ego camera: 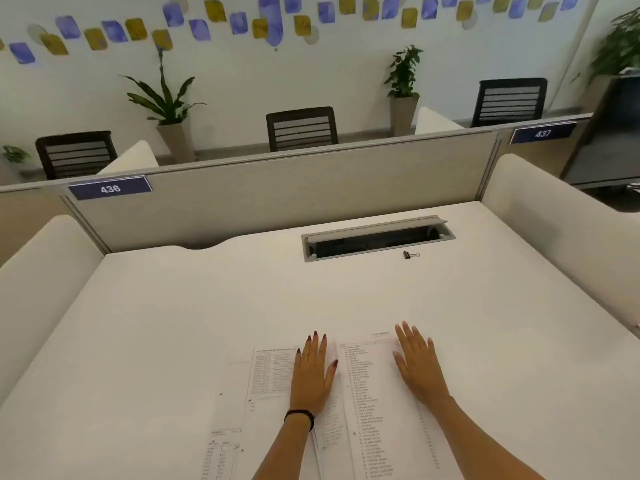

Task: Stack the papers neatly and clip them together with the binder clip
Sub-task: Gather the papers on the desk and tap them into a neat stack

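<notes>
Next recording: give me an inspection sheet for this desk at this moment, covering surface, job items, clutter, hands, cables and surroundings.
Surface: white desk, mostly bare, with an open cable tray at the back.
Job's things: printed papers spread side by side and overlapping near the front edge, not yet stacked; binder clip lies apart, just in front of the cable tray.
Clutter: nothing seen.
Hands: left hand and right hand both flat, palms down on the papers, holding nothing.
Cables: nothing seen.
Surroundings: grey partition with labels 436 and 437, empty chairs, potted plants, decorated wall.
</notes>
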A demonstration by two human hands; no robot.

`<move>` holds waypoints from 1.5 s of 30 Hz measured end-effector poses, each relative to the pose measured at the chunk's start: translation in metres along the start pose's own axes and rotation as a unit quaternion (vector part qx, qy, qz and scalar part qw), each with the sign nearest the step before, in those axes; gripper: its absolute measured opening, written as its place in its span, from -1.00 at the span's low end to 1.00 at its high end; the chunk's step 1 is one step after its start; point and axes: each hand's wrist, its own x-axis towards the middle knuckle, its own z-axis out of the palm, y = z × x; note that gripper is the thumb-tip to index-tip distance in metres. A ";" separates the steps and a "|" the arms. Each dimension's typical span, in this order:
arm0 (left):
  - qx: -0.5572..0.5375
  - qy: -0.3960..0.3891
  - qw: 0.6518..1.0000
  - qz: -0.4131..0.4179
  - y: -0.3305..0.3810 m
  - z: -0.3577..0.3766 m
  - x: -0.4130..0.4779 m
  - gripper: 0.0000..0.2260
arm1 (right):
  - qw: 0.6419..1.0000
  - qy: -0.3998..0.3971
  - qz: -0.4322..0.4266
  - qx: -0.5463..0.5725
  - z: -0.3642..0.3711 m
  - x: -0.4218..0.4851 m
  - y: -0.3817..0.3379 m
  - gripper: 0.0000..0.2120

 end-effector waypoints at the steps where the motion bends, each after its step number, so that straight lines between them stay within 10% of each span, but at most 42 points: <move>1: -0.014 -0.005 1.000 -0.005 0.001 0.001 -0.002 -0.47 | 1.000 0.000 0.012 0.006 0.004 -0.001 0.004 -0.24; 16: 0.018 -0.076 0.996 -0.043 0.001 0.024 -0.010 -0.51 | 0.997 -0.003 0.072 0.020 0.013 -0.021 0.007 -0.14; 22: -0.109 -0.032 0.992 -0.060 0.014 0.024 -0.008 -0.09 | 0.996 0.009 0.082 0.042 0.012 -0.021 0.007 -0.19; 27: -0.233 -0.040 0.962 -0.137 0.031 0.016 -0.003 -0.59 | 0.996 0.020 0.076 0.052 0.011 -0.023 0.005 -0.19; 45: -0.502 0.028 0.850 -0.156 0.061 -0.007 -0.015 -0.79 | 0.955 0.092 0.145 0.241 0.004 -0.025 -0.003 -0.52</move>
